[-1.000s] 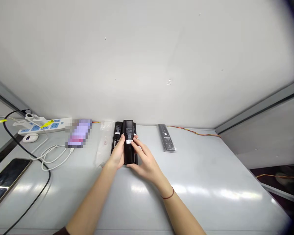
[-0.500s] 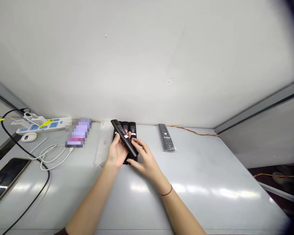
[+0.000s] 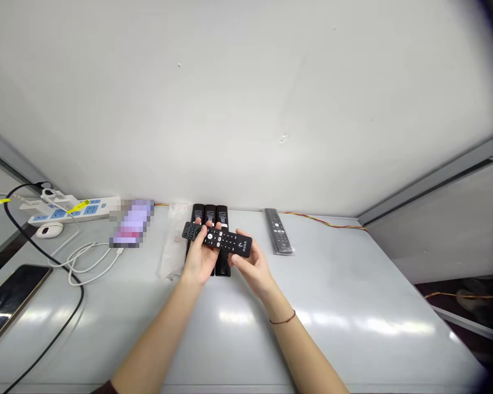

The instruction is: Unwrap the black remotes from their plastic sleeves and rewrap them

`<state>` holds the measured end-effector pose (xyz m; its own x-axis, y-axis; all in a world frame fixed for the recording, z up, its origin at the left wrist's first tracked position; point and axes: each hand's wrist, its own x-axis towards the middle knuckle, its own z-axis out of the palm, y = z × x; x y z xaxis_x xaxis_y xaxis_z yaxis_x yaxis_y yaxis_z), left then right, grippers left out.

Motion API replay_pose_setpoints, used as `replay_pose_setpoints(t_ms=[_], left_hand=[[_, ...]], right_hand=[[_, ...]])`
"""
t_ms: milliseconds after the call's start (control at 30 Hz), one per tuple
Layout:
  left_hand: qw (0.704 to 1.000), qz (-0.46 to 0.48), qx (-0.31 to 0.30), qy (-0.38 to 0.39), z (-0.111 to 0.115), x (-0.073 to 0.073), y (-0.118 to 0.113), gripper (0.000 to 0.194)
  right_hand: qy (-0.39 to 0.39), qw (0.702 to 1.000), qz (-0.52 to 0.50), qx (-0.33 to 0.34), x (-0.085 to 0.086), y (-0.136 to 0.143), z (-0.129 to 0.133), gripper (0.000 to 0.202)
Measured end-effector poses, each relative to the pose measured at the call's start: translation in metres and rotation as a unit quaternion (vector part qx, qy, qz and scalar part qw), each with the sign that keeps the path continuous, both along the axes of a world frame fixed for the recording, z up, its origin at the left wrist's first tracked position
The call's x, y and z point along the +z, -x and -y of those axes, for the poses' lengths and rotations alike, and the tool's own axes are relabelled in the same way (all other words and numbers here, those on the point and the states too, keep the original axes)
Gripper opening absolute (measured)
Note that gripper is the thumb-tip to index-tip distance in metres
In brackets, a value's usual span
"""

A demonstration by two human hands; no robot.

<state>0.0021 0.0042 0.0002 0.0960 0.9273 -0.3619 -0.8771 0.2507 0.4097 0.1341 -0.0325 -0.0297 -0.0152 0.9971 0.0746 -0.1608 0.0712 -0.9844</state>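
Observation:
A black remote control [image 3: 225, 241] is held nearly level, its button side up, between both hands. My left hand [image 3: 200, 258] grips its left half, thumb on top and fingers behind. At its right end, my right hand [image 3: 251, 264] closes thumb and fingers around the edge. Three black remotes [image 3: 222, 266] lie side by side, face down, on the table beneath the held one, partly covered by it and my left hand. Farther right lies another remote in clear wrapping [image 3: 278, 232], buttons up.
An empty clear plastic bag [image 3: 173, 241] lies left of the remotes. Farther left are a lit phone [image 3: 132, 223], a white cable, a power strip [image 3: 102, 206], a white mouse-like object [image 3: 50, 230], a black cable and a dark phone [image 3: 10, 298]. The wall rises behind the table.
The held remote has turned from its back to its button side and from a steep slant to nearly level. My right hand has shifted slightly right and now grips its end.

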Motion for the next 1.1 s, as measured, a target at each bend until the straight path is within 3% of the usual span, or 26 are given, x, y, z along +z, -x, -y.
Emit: replay_pose_setpoints(t_ms=[400,767,900,1100], left_hand=[[0.989,-0.092,-0.035,-0.112,0.010,-0.005,-0.011,0.039],[0.937,-0.264,-0.066,-0.221,0.019,-0.014,-0.021,0.061],[0.900,-0.337,-0.069,-0.267,0.020,-0.021,-0.021,0.064],[0.809,-0.471,-0.066,-0.346,0.024,-0.025,-0.016,0.056]], right_hand=[[0.068,0.984,-0.162,-0.024,0.006,-0.011,-0.007,0.048],[0.155,0.947,-0.265,-0.093,0.005,-0.018,-0.014,0.035],[0.177,0.937,-0.288,-0.090,0.005,-0.017,-0.014,0.034],[0.187,0.924,-0.322,-0.091,0.006,-0.017,-0.014,0.028]])
